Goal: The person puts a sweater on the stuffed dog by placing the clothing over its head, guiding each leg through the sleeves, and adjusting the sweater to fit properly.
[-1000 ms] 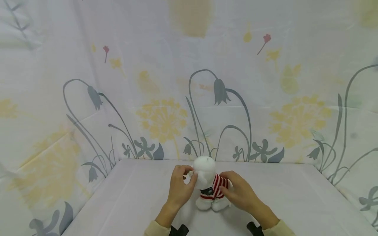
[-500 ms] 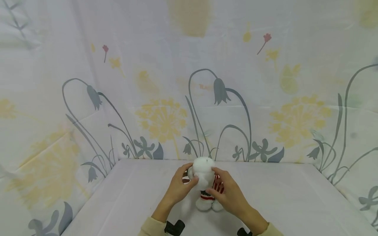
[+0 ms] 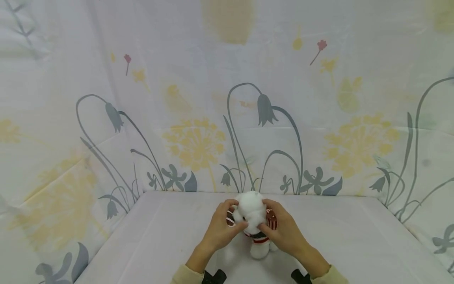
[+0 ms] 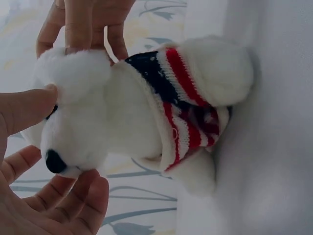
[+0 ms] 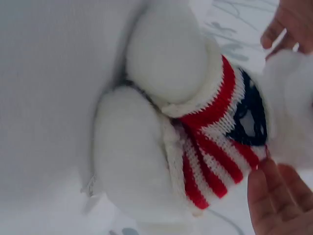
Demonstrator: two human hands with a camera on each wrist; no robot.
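Observation:
A white plush dog (image 3: 252,209) sits upright on the white table, between both hands. It has a black nose (image 4: 55,161) and wears a knitted sweater (image 5: 215,156) with red and white stripes and a navy part. My left hand (image 3: 220,227) holds one side of its head; in the left wrist view the thumb (image 4: 29,110) presses by an eye and the fingers curve under the snout. My right hand (image 3: 283,228) holds the other side of the head, its thumb in front and fingers behind. The hands cover much of the sweater in the head view.
The white tabletop (image 3: 159,232) runs back to a hanging cloth (image 3: 213,98) printed with grey bellflowers and yellow blooms. Black camera mounts (image 3: 214,277) sit at both wrists, below beige sleeves (image 3: 186,275).
My right hand has moved from the sweater up to the head. My left hand has closed in on the head's other side. The plush dog has turned and shifted slightly right.

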